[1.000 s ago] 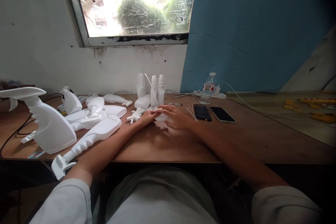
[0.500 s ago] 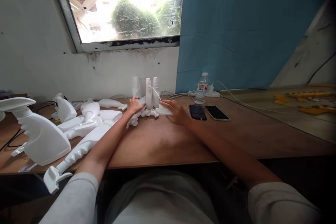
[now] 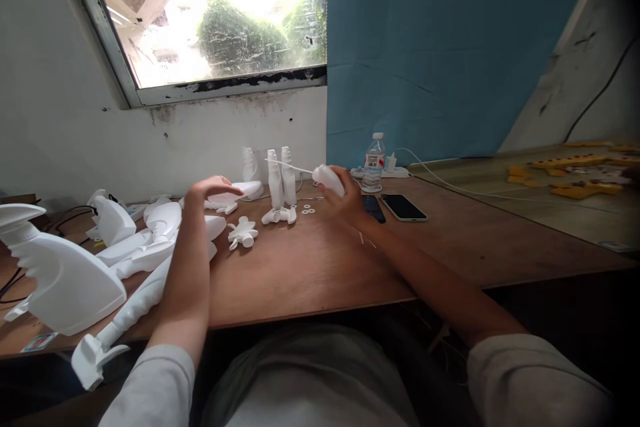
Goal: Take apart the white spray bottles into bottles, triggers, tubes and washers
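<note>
My left hand (image 3: 213, 188) grips a white plastic bottle (image 3: 250, 189), which lies tilted on its side above the table. In my right hand (image 3: 347, 203) is a white spray head (image 3: 327, 180). Its thin dip tube (image 3: 293, 165) points left, crossing in front of the necks of the standing bottles. Two white bottles (image 3: 275, 180) stand upright between my hands, and another bottle (image 3: 249, 163) is behind them. White spray heads (image 3: 280, 215) lie at their base, and more spray heads (image 3: 243, 233) are clustered nearer to me.
Several white spray bottles (image 3: 65, 273) crowd the left side of the table (image 3: 300, 273). Small white rings (image 3: 309, 209) lie near the middle. At right are a phone (image 3: 404, 207), a second phone (image 3: 373, 208), a water bottle (image 3: 373, 163) and a charging cable (image 3: 450, 185).
My right hand has lifted the spray head up and right, its tube drawn out to the left. My left hand has moved left with the bottle, which is now tipped over.
</note>
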The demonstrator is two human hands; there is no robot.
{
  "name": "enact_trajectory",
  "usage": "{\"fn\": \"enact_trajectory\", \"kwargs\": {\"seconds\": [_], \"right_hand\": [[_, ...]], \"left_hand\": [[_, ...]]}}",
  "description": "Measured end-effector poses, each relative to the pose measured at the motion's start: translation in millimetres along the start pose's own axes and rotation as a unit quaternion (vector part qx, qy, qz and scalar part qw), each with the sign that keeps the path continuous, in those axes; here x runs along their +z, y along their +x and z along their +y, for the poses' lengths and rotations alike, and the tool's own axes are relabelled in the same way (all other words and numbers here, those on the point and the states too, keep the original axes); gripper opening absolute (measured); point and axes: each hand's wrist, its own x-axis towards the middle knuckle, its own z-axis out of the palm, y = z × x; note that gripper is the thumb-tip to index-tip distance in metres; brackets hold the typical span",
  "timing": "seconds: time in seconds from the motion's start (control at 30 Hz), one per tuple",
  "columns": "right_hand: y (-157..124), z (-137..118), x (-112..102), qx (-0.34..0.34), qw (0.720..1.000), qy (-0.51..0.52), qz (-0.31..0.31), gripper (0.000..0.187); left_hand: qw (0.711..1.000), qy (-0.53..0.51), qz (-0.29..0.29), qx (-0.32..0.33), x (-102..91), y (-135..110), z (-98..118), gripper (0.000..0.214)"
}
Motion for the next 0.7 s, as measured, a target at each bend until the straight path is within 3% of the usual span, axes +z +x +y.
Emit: {"fn": "enact_trajectory", "kwargs": {"seconds": [0.1,0.17,0.23,0.43,0.7], "right_hand": [[13,5,-6,0.112,0.977,0.166,0.069,0.025],[23,15,-13,0.162,0.946,0.264,0.1,0.015],[32,29,-23,0.187,0.931,0.291,0.117,0.012],[41,59,-42,0.247,0.907,0.311,0.142,0.021],[37,56,-35,0.291,0.889,0.335,0.112,0.015]], "left_hand": [[0.996,0.028,-0.089,0.014,-42.5,-25,-10,0.071],[0.991,0.011,-0.128,0.045,-59.4,-41,-20,0.073],[0.987,-0.011,-0.148,0.058,-69.4,-54,-32,0.077],[0.987,-0.044,-0.131,0.078,-81.8,-69,-56,0.089],[0.985,-0.023,-0.136,0.107,-82.1,-76,-43,0.085]]}}
